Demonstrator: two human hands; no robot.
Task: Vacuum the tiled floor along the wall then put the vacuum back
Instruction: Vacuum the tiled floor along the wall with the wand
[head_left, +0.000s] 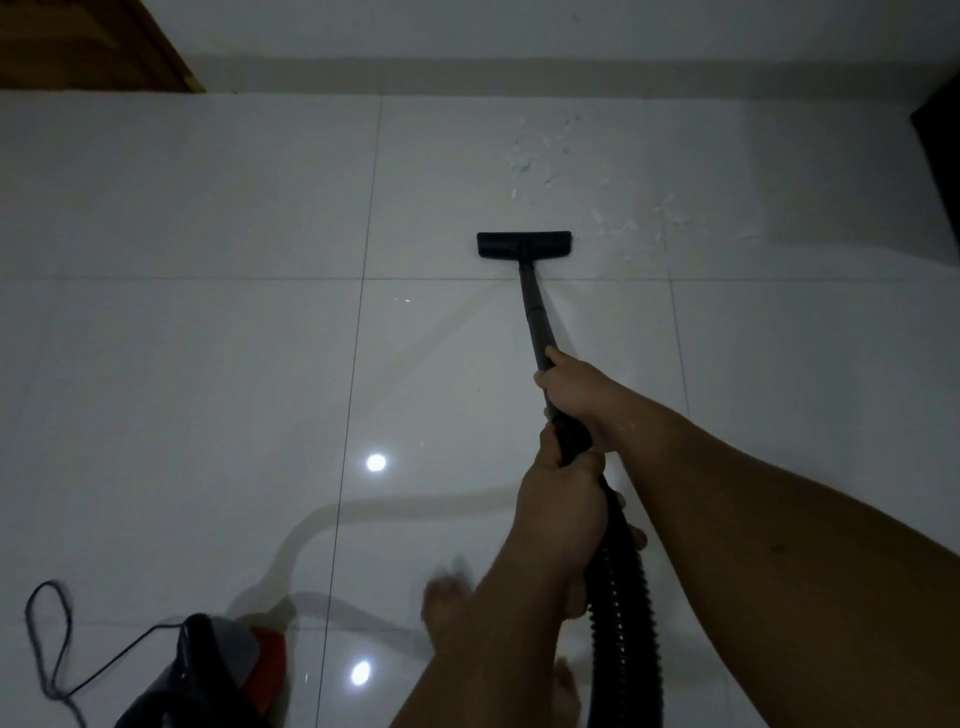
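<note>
Right hand: my right hand (574, 392) is wrapped round the black wand (535, 312), fingers curled tight on the tube, the higher grip of the two.
Left hand: my left hand (558, 506) grips just below it, closed round the handle end where the ribbed hose (621, 613) begins; the two hands are nearly touching.
Wand: it slants away from me, up and slightly left, down to the floor head.
Floor head: the flat black nozzle (523, 245) sits on the glossy white tiled floor (208, 364), square to the wall (467, 36), short of the skirting strip (519, 70).
Debris: white scraps (550, 156) lie scattered beyond and to the right of the nozzle, near the wall; the nearest bits are just beside its right end.
Hose: it drops from my left hand and runs off the bottom edge.
Vacuum body: the black and orange canister (218, 670) sits on the floor at lower left, well apart from the nozzle, with its cord (49, 639) looped beside it.
Feet: my bare foot (447, 603) shows blurred under my left arm.
Corner: a brown wooden door (88, 41) stands at upper left.
</note>
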